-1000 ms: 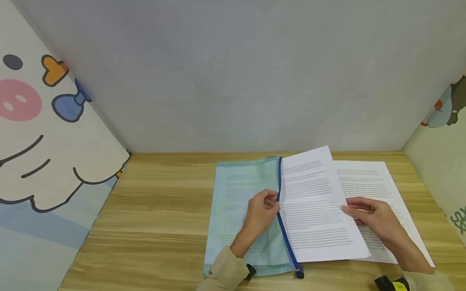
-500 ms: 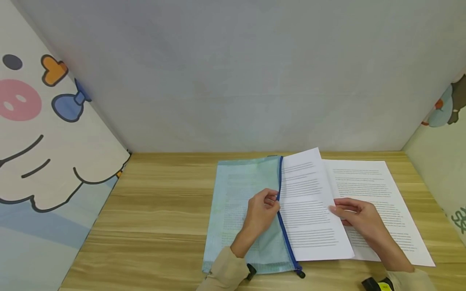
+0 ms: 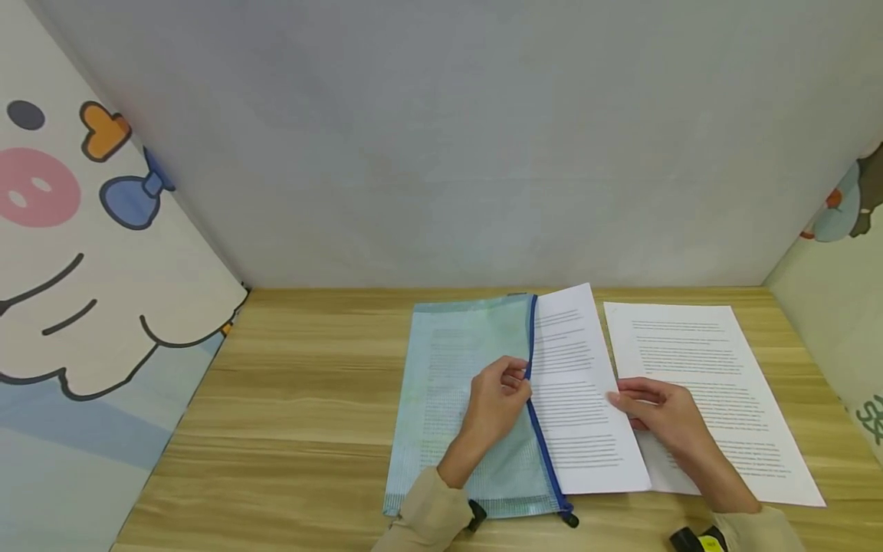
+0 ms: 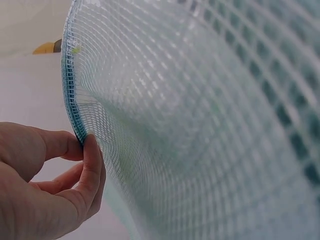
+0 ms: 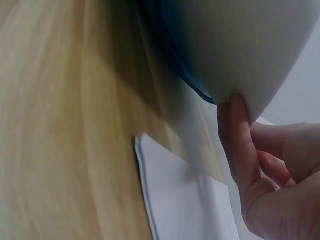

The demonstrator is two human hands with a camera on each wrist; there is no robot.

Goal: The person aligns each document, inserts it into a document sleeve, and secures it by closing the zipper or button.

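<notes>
A translucent teal mesh zipper pouch [image 3: 448, 337] lies on the table with its blue-edged mouth facing right. My left hand [image 3: 493, 402] pinches that edge between thumb and fingers; in the left wrist view the mesh [image 4: 165, 110] bows up from the pinch. Printed paper [image 3: 576, 414] is partly inside the pouch, its lines showing through the mesh. With thumb and fingers my right hand [image 3: 665, 418] pinches the paper's right edge. The right wrist view shows this paper [image 5: 245, 45] raised off the table, the blue pouch edge just beyond the fingertips.
More printed sheets [image 3: 690, 337] lie in a stack at the right, partly under my right forearm. A wooden table [image 3: 297, 399] spreads to the left. A grey wall [image 3: 441, 153] stands behind, with cartoon-printed panels [image 3: 83, 307] at the sides.
My right hand has moved left, sliding the paper farther into the pouch. A gap now shows between that paper and the stack at the right. My left hand has stayed in place.
</notes>
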